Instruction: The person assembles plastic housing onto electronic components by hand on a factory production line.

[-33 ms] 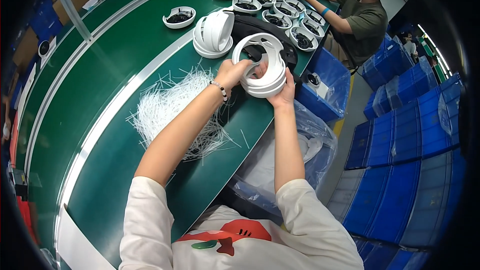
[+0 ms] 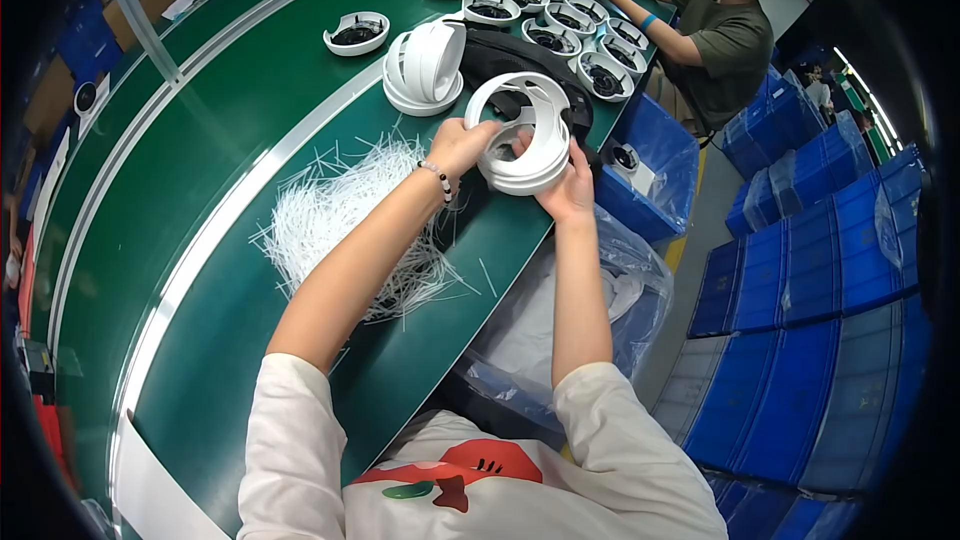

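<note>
Between my two hands is a small stack of white plastic ring housings (image 2: 527,172), the top one tilted up on the others. My left hand (image 2: 462,148) grips the rim on the left side, thumb over the edge. Around the lower right side curl the fingers of my right hand (image 2: 570,185), partly hidden behind the rings. Just left of them, more white ring housings (image 2: 420,65) stand stacked on the green table. A black bag-like thing (image 2: 500,52) lies behind the held rings. A heap of thin white plastic strips (image 2: 350,225) is beside my left forearm.
Several white housings with black inner parts (image 2: 552,37) cover the far table. A co-worker (image 2: 728,50) handles one there. Right of the table stand a blue bin (image 2: 655,175) and a clear plastic-lined bin (image 2: 640,285). Stacked blue crates (image 2: 780,360) fill the right side. A metal rail (image 2: 235,202) runs along the table.
The held rings have tilted slightly, and my right hand has shifted a little on their lower right side. Both hands keep hold; the rest looks the same.
</note>
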A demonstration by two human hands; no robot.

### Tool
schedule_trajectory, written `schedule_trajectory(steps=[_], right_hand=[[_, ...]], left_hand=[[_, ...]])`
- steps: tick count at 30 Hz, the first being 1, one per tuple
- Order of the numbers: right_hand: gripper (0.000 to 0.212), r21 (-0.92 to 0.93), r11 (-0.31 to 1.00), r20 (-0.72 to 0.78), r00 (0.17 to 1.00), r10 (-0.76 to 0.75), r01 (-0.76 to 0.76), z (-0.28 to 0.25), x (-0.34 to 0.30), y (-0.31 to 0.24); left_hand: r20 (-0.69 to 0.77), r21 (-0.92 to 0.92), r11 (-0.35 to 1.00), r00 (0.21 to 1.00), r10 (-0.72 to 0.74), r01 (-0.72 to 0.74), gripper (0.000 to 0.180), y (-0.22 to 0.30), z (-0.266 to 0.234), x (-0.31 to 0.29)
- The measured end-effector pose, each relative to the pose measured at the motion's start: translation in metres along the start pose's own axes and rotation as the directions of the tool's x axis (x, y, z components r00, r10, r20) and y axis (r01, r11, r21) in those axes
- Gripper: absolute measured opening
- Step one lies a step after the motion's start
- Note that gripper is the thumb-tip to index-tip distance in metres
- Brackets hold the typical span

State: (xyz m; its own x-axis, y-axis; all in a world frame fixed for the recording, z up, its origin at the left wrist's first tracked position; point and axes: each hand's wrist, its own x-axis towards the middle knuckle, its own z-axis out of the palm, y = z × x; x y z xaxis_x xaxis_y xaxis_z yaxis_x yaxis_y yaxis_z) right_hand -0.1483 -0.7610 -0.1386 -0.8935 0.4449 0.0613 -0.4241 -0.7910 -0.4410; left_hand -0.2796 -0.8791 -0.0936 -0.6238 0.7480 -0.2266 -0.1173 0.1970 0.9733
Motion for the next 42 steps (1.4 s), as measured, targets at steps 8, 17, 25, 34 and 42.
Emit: schedule_trajectory(steps=[8,17,25,34,42], right_hand=[[0.038,-0.587,0.715,-0.251,0.754,-0.607,0.38,0.023,-0.027,0.011],[0.031,-0.782,0.339,-0.093,0.44,-0.893,0.523,0.028,0.003,0.044],[0.031,-0.894,-0.133,0.435,0.759,-0.485,0.427,-0.016,-0.145,0.067],[0.061,-0.783,-0.609,0.1,0.941,-0.322,-0.125,-0.152,-0.001,0.139],[0.041,-0.906,-0.307,-0.139,0.891,-0.432,-0.29,-0.297,0.107,0.238]], left_hand=[[-0.156,0.648,0.691,0.832,0.532,-0.32,0.031,0.02,0.02,-0.003],[0.0,0.879,0.369,0.774,0.633,-0.302,0.074,0.041,-0.016,0.022],[0.611,0.684,0.19,0.695,0.379,-0.704,0.061,-0.003,-0.036,-0.25],[0.445,0.895,-0.065,0.882,0.156,-0.441,0.063,-0.061,-0.041,-0.29],[0.437,0.898,-0.011,0.891,0.128,-0.439,0.064,-0.064,-0.037,-0.294]])
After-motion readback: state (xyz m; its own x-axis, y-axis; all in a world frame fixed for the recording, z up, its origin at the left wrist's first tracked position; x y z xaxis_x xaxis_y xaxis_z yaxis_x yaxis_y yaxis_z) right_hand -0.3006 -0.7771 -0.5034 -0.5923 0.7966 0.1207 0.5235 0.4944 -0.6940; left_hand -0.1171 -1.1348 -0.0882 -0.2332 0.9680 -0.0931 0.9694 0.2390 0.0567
